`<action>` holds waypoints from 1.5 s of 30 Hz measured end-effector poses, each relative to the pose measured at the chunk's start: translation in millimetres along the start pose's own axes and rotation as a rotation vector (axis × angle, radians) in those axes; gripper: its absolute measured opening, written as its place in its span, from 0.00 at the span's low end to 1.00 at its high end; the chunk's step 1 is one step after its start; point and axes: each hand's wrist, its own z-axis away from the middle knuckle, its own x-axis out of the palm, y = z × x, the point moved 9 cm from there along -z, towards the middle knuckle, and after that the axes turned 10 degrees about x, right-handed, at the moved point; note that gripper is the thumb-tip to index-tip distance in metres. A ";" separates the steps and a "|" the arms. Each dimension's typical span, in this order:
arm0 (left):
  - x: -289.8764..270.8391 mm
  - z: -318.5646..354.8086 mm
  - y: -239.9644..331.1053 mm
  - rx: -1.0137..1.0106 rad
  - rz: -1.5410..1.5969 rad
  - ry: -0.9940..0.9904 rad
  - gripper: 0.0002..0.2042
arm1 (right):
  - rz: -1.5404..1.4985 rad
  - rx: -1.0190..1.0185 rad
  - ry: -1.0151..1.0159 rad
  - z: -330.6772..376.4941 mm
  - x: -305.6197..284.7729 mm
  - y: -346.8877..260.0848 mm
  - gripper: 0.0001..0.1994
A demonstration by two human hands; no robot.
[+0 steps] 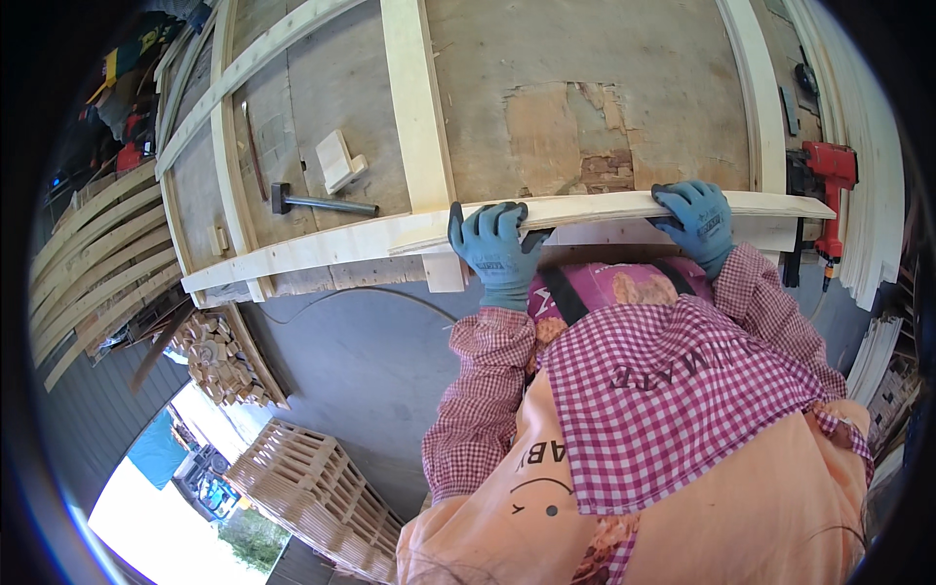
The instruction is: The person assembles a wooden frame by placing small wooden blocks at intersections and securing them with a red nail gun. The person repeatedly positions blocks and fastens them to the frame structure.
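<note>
Both my hands wear blue gloves with dark fingertips. They grip a pale wooden board (595,206) that lies along the near edge of a wooden frame (414,107). My left hand (495,249) wraps over the board left of its middle, close to a cross slat. Farther right, my right hand (698,219) closes round the same board, with its fingers over the top. The board's left end overlaps the frame's long near rail (292,258). Its right end reaches toward a red nail gun (831,185).
On the worktable (673,58) lie a hammer (322,203) and small wood blocks (337,161) inside the frame. Long strips are stacked at left (97,263) and right (863,146). Cut blocks (219,356) and a slatted pallet stack (312,487) stand on the floor. A thin hose (390,291) hangs below the table.
</note>
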 end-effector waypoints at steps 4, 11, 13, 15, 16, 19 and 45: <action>4.9 0.4 -0.9 0.009 -0.039 -0.038 0.20 | -0.037 0.048 -0.064 2.2 10.2 4.0 0.23; 22.3 16.5 -10.4 -0.090 0.002 -0.125 0.19 | -0.034 0.075 -0.177 -1.4 23.0 7.9 0.22; 19.7 14.4 -11.0 -0.107 -0.040 -0.126 0.20 | -0.016 0.037 -0.191 -5.2 19.6 -0.8 0.22; 24.4 20.8 -13.6 -0.122 -0.012 -0.127 0.20 | -0.002 -0.037 -0.193 -13.2 13.9 -21.6 0.23; 26.9 24.2 -14.9 -0.127 0.004 -0.130 0.20 | -0.012 -0.079 -0.194 -15.8 15.0 -34.2 0.23; 28.5 25.6 -16.2 -0.149 0.050 -0.125 0.20 | -0.052 -0.163 -0.263 -21.1 26.0 -66.4 0.23; 43.6 18.5 -19.7 -0.096 0.059 -0.204 0.17 | -0.119 -0.096 -0.439 -38.7 56.1 -67.3 0.17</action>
